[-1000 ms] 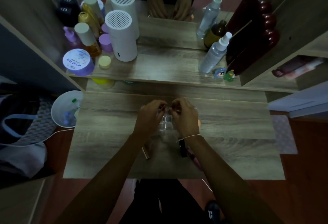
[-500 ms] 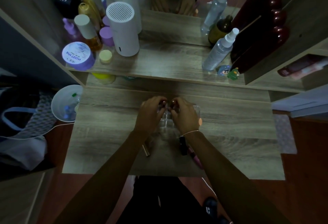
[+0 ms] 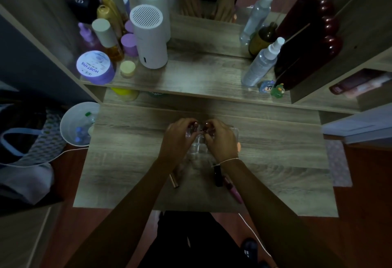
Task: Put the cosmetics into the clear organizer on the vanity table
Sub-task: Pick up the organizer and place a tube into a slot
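The clear organizer [image 3: 199, 145], with small square compartments, stands on the vanity table [image 3: 131, 161] between my hands and is partly hidden by them. My left hand [image 3: 177, 139] pinches a small dark-red cosmetic [image 3: 194, 126] over the organizer's far edge. My right hand [image 3: 221, 139] pinches a similar dark-red cosmetic [image 3: 206, 128] right beside it. Nearer to me on the table lie a gold tube [image 3: 174, 180], a black tube [image 3: 218, 175] and a pink tube [image 3: 233, 192].
The raised shelf [image 3: 201, 81] behind carries a white cylinder device [image 3: 149, 38], a purple jar [image 3: 94, 67], several bottles, a clear spray bottle [image 3: 262, 63] and two small figurines [image 3: 272, 89]. A mirror stands behind. A white bin [image 3: 76, 126] sits left of the table.
Both hands stay together over the organizer's far edge, shifted very slightly away from me. The tubes on the table have not moved.
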The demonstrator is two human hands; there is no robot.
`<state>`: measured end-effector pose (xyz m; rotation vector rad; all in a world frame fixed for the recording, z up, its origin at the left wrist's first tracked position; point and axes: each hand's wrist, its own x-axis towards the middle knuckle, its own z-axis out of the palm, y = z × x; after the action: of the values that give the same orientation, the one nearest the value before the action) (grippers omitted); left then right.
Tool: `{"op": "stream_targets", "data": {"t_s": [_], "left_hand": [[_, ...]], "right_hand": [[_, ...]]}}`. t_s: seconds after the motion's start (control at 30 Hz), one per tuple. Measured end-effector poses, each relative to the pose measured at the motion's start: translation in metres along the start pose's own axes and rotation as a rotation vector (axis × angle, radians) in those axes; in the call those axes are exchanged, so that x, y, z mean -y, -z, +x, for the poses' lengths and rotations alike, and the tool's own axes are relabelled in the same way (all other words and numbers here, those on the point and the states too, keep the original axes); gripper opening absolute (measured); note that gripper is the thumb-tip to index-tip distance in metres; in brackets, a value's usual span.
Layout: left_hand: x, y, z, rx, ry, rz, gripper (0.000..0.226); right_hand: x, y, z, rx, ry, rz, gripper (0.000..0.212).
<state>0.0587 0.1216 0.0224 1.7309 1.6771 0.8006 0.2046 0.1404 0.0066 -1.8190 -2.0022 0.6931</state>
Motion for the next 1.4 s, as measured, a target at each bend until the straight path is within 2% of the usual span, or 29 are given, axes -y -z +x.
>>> {"op": "stream_targets", "data": {"t_s": [0.4, 0.6, 0.77, 0.97, 1.07, 1.27, 1.33, 1.4], "left_hand": [[-0.001, 0.013, -0.015, -0.051, -0.063, -0.001, 0.039], [-0.005, 0.014, -0.022, -0.086, -0.06, -0.013, 0.038], [-0.005, 0.016, -0.027, -0.109, -0.069, 0.004, 0.039], [-0.012, 0.013, -0.035, -0.115, -0.177, 0.045, 0.037], [-0.02, 0.004, -0.042, -0.128, -0.285, 0.084, 0.032], [-0.041, -0.034, -0.057, 0.038, -0.405, 0.074, 0.027], [-0.04, -0.048, -0.064, 0.148, -0.326, 0.095, 0.024], [-0.036, -0.063, -0.071, 0.227, -0.225, 0.107, 0.027]], "right_hand": [[0.007, 0.01, -0.011, -0.066, 0.043, -0.01, 0.036], [0.01, 0.015, -0.019, -0.063, 0.027, -0.006, 0.055], [0.01, 0.018, -0.022, -0.078, 0.008, -0.004, 0.058], [0.01, 0.031, -0.034, -0.179, 0.021, 0.061, 0.055], [0.005, 0.043, -0.044, -0.227, 0.001, 0.082, 0.054], [-0.021, 0.064, -0.078, -0.398, -0.032, 0.095, 0.043], [-0.033, 0.062, -0.093, -0.434, -0.058, 0.112, 0.036], [-0.047, 0.055, -0.11, -0.399, -0.108, 0.1, 0.033]]}}
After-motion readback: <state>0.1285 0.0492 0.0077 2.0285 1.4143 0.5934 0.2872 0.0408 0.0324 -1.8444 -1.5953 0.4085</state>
